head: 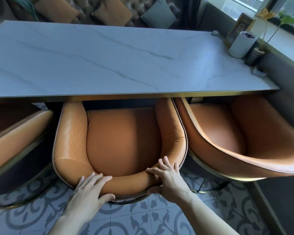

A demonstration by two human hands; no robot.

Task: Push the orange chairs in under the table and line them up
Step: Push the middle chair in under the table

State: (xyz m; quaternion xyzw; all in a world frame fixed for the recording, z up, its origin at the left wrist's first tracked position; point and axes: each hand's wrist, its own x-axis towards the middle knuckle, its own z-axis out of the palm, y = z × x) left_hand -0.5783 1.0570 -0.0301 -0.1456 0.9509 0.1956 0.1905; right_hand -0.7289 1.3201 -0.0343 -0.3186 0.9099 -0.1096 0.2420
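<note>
Marble-look table (92,56) spans most of the view, long edge toward the camera, gold trim along its near edge. Patterned tile floor (143,217) underneath. Three orange chairs along the near side: middle chair (122,138) dead centre, front of its seat and both arm tips under the table edge, curved backrest toward the camera. Right chair (227,133) just beside it, arms nearly touching, rotated a bit so its opening faces left; its front is also under the edge. Left chair (15,133) only partly in frame, angled, with a visible gap to the middle one. Tufted bench (129,7) with cushions on the far side of the table. Right end of the table: white cylindrical container (242,44), a framed sign (239,29) behind it, a small pot with a green stem (258,53). Both hands on the top rim of the middle chair's backrest, apart. Left hand (90,187) has fingers over the rim, thumb on the outside back, gripping. Right hand (168,178) same: fingers spread over the rim toward the right corner, thumb wrapped below the outer edge.
</note>
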